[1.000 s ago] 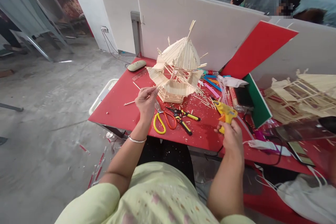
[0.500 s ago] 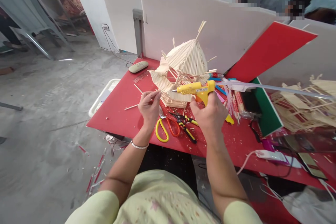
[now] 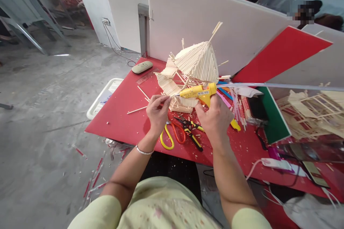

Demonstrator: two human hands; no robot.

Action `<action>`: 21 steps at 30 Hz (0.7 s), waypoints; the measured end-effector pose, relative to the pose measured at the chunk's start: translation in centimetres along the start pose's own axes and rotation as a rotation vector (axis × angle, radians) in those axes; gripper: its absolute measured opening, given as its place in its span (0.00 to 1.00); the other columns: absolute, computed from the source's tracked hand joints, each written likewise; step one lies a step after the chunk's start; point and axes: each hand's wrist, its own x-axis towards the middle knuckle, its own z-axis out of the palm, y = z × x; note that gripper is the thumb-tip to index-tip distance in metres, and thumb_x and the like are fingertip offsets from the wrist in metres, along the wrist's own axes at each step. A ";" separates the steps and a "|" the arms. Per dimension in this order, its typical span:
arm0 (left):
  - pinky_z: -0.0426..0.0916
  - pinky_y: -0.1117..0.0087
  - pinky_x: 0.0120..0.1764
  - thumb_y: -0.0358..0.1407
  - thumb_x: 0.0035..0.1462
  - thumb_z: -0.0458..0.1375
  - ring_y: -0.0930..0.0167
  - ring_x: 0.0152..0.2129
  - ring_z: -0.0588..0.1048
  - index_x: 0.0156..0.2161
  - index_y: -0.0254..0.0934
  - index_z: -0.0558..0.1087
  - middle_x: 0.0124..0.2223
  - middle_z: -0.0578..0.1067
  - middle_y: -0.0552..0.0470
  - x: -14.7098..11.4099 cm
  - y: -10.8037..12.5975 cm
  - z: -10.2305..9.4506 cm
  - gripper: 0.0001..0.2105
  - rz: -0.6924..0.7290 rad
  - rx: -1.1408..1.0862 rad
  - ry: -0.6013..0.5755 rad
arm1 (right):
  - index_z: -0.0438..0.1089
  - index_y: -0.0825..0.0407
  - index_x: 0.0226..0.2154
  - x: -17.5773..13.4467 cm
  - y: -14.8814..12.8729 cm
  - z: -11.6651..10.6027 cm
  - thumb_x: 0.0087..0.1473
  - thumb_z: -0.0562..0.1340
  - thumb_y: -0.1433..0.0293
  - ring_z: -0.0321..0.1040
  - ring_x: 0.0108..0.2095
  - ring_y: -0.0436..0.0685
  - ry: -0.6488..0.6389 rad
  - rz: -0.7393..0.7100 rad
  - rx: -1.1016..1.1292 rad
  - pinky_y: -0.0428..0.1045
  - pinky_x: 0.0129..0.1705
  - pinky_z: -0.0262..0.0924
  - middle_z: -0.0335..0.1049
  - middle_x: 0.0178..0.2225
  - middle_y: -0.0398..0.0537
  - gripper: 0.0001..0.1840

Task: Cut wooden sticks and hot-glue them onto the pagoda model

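Note:
My right hand (image 3: 216, 116) is wrapped round a yellow glue gun (image 3: 197, 93), with a long clear glue stick (image 3: 268, 86) running out of its back. Its nozzle points left and is right at the fingertips of my left hand (image 3: 158, 111). Those fingers are closed in a pinch; what they hold is too small to make out. Just behind the gun stands a model pavilion (image 3: 197, 61) built of thin wooden sticks, with a pointed, ribbed roof. Scissors (image 3: 168, 137) with one yellow and one red handle lie below my hands, beside black-and-yellow pliers (image 3: 193, 136).
On the red table (image 3: 115, 114) lie a glasses case (image 3: 142, 67), a clear ruler (image 3: 147, 76) and loose sticks (image 3: 137, 110). A green board (image 3: 272, 114) and a second stick model (image 3: 309, 111) stand at right. White panels (image 3: 201, 18) rise behind; a white tray (image 3: 92, 111) sits off the left edge.
My left hand has moved slightly right, and its fingertips now meet the nozzle of the glue gun. The view has shifted a little; the right hand still grips the gun.

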 end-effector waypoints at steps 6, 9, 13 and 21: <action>0.66 0.72 0.29 0.39 0.58 0.68 0.74 0.30 0.73 0.37 0.42 0.83 0.34 0.75 0.52 0.0 -0.2 0.0 0.04 -0.017 0.011 0.007 | 0.69 0.56 0.47 0.0 -0.2 0.0 0.61 0.55 0.60 0.66 0.34 0.60 0.000 -0.007 -0.005 0.52 0.31 0.51 0.71 0.34 0.54 0.19; 0.66 0.72 0.29 0.39 0.58 0.67 0.73 0.30 0.73 0.37 0.42 0.83 0.34 0.75 0.52 0.0 -0.1 0.0 0.04 -0.024 0.014 0.001 | 0.69 0.55 0.46 0.0 -0.1 0.0 0.61 0.56 0.60 0.66 0.34 0.60 0.014 -0.021 -0.009 0.52 0.31 0.51 0.71 0.34 0.54 0.18; 0.66 0.72 0.29 0.38 0.58 0.67 0.74 0.30 0.73 0.37 0.42 0.83 0.34 0.75 0.52 0.0 0.0 0.0 0.04 -0.014 0.008 0.000 | 0.69 0.55 0.46 0.0 0.0 -0.1 0.61 0.55 0.60 0.66 0.34 0.60 0.013 -0.027 -0.023 0.52 0.31 0.52 0.71 0.34 0.54 0.18; 0.66 0.72 0.28 0.38 0.59 0.67 0.74 0.30 0.73 0.37 0.42 0.83 0.35 0.75 0.51 -0.1 -0.2 0.1 0.04 0.030 0.035 0.018 | 0.69 0.55 0.48 -0.1 0.0 0.2 0.62 0.55 0.60 0.68 0.35 0.61 0.005 -0.004 -0.008 0.51 0.31 0.52 0.73 0.35 0.54 0.19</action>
